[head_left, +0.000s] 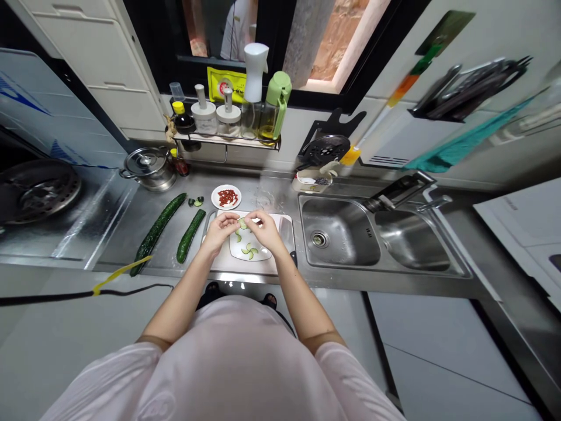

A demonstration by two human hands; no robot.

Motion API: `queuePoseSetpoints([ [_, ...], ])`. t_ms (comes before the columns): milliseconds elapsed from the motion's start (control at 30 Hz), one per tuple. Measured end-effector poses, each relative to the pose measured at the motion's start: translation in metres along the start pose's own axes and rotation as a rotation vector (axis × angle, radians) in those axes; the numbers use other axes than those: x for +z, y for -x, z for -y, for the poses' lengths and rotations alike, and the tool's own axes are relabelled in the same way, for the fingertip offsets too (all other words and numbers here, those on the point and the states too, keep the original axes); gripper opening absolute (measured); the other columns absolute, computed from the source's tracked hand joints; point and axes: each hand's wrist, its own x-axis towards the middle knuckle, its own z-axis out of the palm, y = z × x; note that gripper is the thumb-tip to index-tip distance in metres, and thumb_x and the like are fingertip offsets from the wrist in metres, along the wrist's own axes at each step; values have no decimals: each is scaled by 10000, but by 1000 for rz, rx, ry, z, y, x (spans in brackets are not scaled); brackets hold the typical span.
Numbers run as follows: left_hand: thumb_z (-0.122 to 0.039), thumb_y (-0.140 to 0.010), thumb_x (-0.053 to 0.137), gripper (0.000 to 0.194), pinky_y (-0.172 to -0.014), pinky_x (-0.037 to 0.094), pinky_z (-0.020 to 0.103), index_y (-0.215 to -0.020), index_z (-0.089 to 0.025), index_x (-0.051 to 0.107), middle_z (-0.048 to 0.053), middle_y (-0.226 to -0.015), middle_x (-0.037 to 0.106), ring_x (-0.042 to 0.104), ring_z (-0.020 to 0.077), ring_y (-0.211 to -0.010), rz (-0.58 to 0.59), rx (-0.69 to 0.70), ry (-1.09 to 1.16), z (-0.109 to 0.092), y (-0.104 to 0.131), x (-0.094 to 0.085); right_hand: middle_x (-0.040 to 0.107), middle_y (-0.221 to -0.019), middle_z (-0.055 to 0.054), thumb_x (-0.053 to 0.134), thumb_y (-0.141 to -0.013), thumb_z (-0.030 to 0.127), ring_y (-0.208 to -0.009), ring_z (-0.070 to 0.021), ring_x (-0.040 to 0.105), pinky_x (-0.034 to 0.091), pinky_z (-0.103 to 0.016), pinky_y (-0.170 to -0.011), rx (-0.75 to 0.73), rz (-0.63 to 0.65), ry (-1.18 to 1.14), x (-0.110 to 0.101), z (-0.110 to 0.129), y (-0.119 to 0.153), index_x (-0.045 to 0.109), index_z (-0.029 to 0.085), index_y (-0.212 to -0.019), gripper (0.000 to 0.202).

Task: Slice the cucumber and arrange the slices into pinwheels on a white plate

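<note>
My left hand [222,230] and my right hand [263,228] meet above a square white plate [258,255], fingertips pinched together. Between them shows a pale green cucumber slice [242,223], which both seem to hold; the fingers partly hide it. Several curved cucumber slices [250,251] lie on the plate in a pinwheel pattern, with another at its left side. Under the plate is a white cutting board [221,263]. At the board's right edge rests a knife [287,234] with a dark handle.
Left of the board lie a long cucumber [160,228], a shorter cucumber piece [191,236] and small cucumber ends [196,202]. Behind stands a white dish [227,197] of chopped red pieces. A steel pot [149,168] is back left; a double sink [346,234] lies right.
</note>
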Motion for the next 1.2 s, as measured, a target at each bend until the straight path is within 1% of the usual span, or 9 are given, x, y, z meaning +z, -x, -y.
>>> queuePoseSetpoints([
  [67, -374, -617, 798, 416, -453, 305, 153, -949, -185, 634, -10, -742, 596, 479, 52, -558, -2, -46, 81, 3, 1, 1, 663, -839, -21, 587, -816, 392, -869, -168, 586, 439, -271, -737, 26, -7, -54, -1, 2, 0, 643, 189, -783, 213],
  [133, -514, -686, 723, 434, -432, 303, 159, -956, -189, 625, 13, -758, 606, 485, 63, -547, 17, -162, 164, 7, 3, 3, 667, -833, -21, 590, -813, 398, -844, -162, 590, 434, -258, -709, 45, -11, -101, -2, 6, 0, 644, 184, -785, 223],
  [233, -732, -748, 511, 596, -405, 310, 185, -889, -165, 625, 71, -764, 619, 501, 96, -534, 144, -407, 238, 11, 7, 7, 671, -832, -17, 596, -809, 400, -808, -151, 595, 427, -249, -688, 52, -14, -144, -4, 10, 0, 645, 179, -787, 228],
  [300, -810, -744, 391, 707, -400, 319, 204, -828, -149, 627, 96, -735, 609, 501, 115, -527, 246, -516, 265, 11, 12, 11, 670, -831, -15, 597, -810, 400, -802, -148, 596, 425, -250, -691, 47, -8, -157, -5, 12, -1, 647, 177, -791, 229],
  [367, -843, -732, 329, 759, -408, 339, 223, -771, -145, 626, 102, -697, 594, 498, 129, -521, 297, -564, 283, 9, 16, 16, 667, -831, -12, 598, -812, 408, -815, -151, 596, 429, -256, -710, 41, 6, -163, -5, 14, -1, 648, 179, -793, 235],
  [467, -857, -717, 317, 765, -412, 362, 253, -696, -154, 618, 97, -639, 571, 481, 140, -495, 291, -582, 291, 3, 20, 22, 664, -850, -10, 598, -814, 418, -840, -154, 598, 433, -264, -736, 33, 25, -173, -5, 16, -1, 642, 185, -793, 238],
  [700, -826, -741, 366, 754, -400, 326, 220, -657, -129, 638, 61, -584, 533, 415, 87, -446, 277, -533, 311, -3, 14, 21, 658, -875, -19, 593, -822, 388, -875, -159, 599, 435, -265, -748, 4, 54, -158, -7, 18, 0, 633, 185, -778, 211],
  [1033, -520, -729, 689, 398, -403, 274, 159, -781, -126, 682, 12, -653, 551, 429, 41, -495, 89, -178, 170, 0, 13, 10, 661, -891, -26, 601, -816, 363, -900, -158, 586, 431, -258, -735, -5, 65, -148, -10, 18, 3, 640, 185, -762, 189],
  [1200, -376, -624, 795, 284, -424, 253, 163, -685, -138, 652, -37, -572, 479, 371, 34, -487, 33, -70, 60, -8, 19, 12, 656, -889, -28, 600, -823, 377, -908, -163, 582, 426, -258, -725, -23, 64, -125, -10, 17, 3, 642, 190, -748, 205],
])
